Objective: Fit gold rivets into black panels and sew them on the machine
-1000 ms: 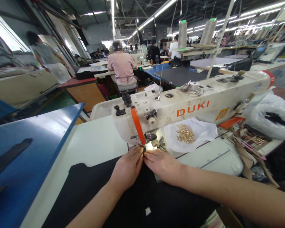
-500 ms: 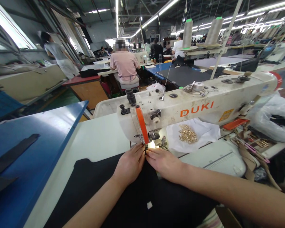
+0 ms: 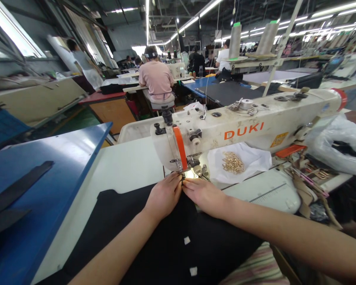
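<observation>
A large black fabric piece spreads over the white sewing machine table and hangs toward my lap, with two small white patches on it. My left hand is closed, its fingertips pressing the fabric just left of the presser foot. From the right, my right hand pinches at the same spot, thumb and fingers together. The fingertips nearly meet under the needle area of the white sewing machine, which has an orange lever. What lies between the fingertips is mostly hidden.
Gold metal hardware pieces lie on a white cloth behind the right hand. A blue table with dark strips stands at left. Thread cones rise behind the machine. A person in a pink shirt sits ahead.
Both hands stay by the needle, with little visible motion. The view has shifted slightly, and a second white patch on the black fabric shows now. At far left a standing person has moved right.
</observation>
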`<control>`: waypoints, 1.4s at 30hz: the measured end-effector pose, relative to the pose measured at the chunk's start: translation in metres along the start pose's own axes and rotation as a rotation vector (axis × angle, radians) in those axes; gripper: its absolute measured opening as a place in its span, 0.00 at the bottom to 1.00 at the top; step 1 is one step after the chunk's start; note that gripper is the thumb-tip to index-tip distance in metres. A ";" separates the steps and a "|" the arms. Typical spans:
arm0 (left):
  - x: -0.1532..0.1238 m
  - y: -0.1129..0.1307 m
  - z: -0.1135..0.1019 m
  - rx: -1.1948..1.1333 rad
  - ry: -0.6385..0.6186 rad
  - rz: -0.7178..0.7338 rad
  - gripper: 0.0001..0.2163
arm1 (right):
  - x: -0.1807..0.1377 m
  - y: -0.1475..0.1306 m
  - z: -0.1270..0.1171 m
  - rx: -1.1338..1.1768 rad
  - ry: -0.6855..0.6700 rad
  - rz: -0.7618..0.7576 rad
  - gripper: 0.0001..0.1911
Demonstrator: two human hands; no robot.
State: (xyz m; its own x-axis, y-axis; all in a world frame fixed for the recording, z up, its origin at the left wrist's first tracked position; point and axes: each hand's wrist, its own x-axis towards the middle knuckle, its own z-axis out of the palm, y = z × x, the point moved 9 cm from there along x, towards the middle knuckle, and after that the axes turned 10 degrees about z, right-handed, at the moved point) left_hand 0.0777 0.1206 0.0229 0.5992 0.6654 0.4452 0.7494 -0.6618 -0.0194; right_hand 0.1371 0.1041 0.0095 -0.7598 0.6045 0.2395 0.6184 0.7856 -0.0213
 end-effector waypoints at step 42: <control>-0.295 -0.035 -0.135 -0.733 0.048 -1.586 0.21 | -0.045 -0.019 0.013 0.449 0.052 0.052 0.21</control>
State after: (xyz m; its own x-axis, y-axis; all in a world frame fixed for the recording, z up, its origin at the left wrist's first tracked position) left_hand -0.1633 -0.0988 0.0133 -0.5427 0.7659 -0.3448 0.2712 0.5483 0.7911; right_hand 0.1570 0.0630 -0.0131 -0.7116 0.6465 0.2752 0.4985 0.7406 -0.4506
